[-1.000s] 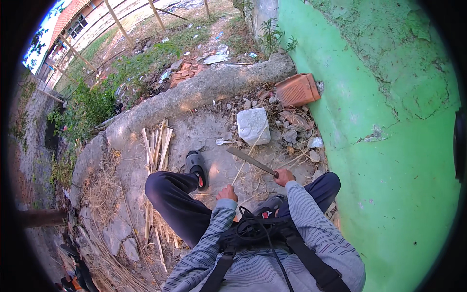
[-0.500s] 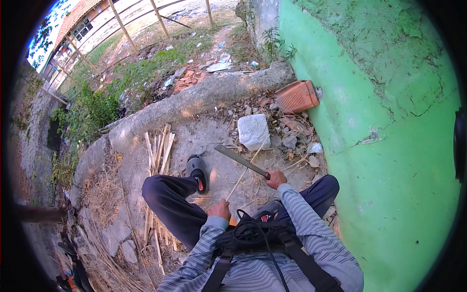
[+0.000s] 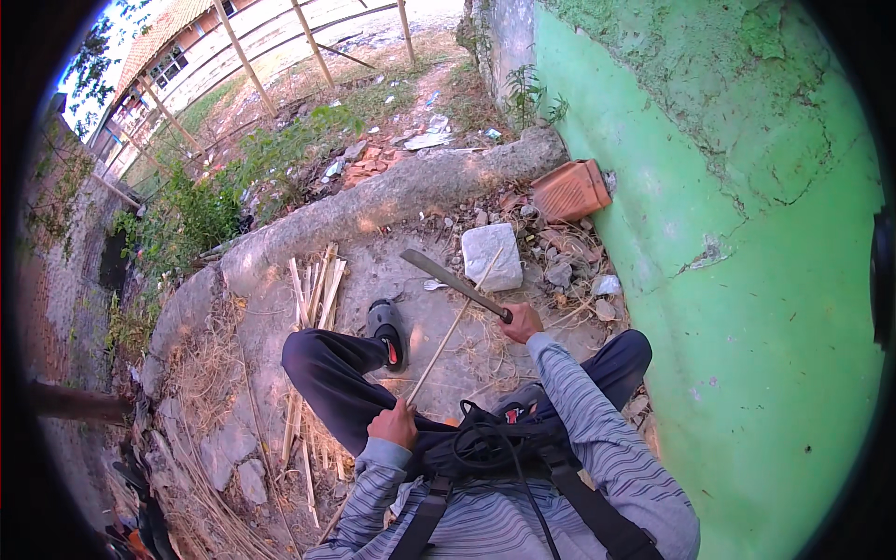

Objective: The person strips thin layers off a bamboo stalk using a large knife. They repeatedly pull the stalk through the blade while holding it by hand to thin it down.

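Note:
My left hand (image 3: 394,426) is closed around the near end of a thin pale strip (image 3: 441,350), which looks like bamboo or wood. The strip slants forward and right, its far end overlapping a white block (image 3: 492,256) on the ground. In my right hand (image 3: 522,323) is the handle of a machete (image 3: 453,281) with a long dark blade. The blade points forward and left and crosses the strip near the block; whether the two touch I cannot tell. My bent knees are spread to either side of the strip.
Split pale sticks (image 3: 318,289) lie beyond my left knee, with more beside it. A low concrete ridge (image 3: 373,198) curves across the front. To the right rises a green wall (image 3: 747,373), with an orange clay block (image 3: 572,190) and rubble at its foot.
My left hand has drawn back toward me and left, pulling the strip along. My right hand has moved a little forward with the machete, whose blade now lies nearer the strip's far part.

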